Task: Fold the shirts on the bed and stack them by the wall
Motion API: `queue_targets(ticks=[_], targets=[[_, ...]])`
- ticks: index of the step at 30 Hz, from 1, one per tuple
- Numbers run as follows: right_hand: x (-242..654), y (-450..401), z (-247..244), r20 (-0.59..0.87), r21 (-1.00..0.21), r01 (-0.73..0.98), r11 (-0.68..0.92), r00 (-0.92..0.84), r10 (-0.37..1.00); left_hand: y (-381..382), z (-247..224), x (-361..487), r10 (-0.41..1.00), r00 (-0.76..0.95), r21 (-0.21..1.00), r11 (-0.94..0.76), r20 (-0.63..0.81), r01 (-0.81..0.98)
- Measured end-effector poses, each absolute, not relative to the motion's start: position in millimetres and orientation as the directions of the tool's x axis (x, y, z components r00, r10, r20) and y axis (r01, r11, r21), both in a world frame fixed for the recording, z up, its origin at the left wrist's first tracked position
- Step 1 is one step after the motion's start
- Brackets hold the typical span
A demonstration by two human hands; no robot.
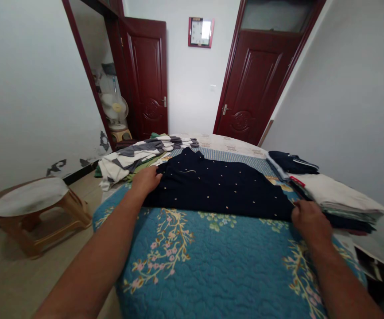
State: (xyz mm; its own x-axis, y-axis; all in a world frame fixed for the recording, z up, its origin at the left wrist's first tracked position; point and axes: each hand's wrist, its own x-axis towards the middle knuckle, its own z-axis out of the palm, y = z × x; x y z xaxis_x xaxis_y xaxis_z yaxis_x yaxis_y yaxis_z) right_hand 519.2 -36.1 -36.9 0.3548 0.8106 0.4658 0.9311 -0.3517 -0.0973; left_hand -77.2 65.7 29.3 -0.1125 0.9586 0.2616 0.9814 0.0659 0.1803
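Fingers of the left hand (144,180) and right hand (313,223) are clamped on opposite ends of a navy garment (215,184), dotted with small pale specks (a thin, pale curved line shows near its far side). It lies spread, slightly rumpled, across the teal floral quilt (221,261).

Item: dark navy garment of soft cloth, patterned with small, pale, scattered dots (218,186). Condition: spread wide and low, surface mostly smooth. Near edge runs nearly straight; far edge is uneven, rising to a small rumpled peak left of the middle. Right side slopes down to a narrow corner. A thin, pale, curved line shows on the upper left part; its nature cannot be determined. Position: lying crosswise on the teal quilted cover with floral print (225,261), bare quilting visible on its near side.
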Motion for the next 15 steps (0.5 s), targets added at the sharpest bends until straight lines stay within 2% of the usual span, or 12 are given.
queue_targets(ticks=[4, 8, 12, 15], targets=[[471, -26, -27, 0.489, -0.079, 0.997, -0.005, 0.043, 0.871, 94, 12, -53, 0.988, -0.096, 0.169, 0.074, 0.124, 0.983], [409, -11, -11, 0.349, -0.083, 0.949, 0.304, -0.258, 0.901, 106, -3, -42, 0.979, -0.066, 0.177, 0.031, 0.192, 0.984], [338, 14, 13, 0.209, -0.129, 0.849, 0.512, -0.482, 0.851, 110, -8, -42, 0.947, -0.055, 0.299, -0.045, 0.317, 0.953], [284, 40, 23, 0.16, -0.205, 0.781, 0.589, -0.567, 0.808, 110, -11, -45, 0.968, -0.049, 0.303, -0.029, 0.247, 0.953]])
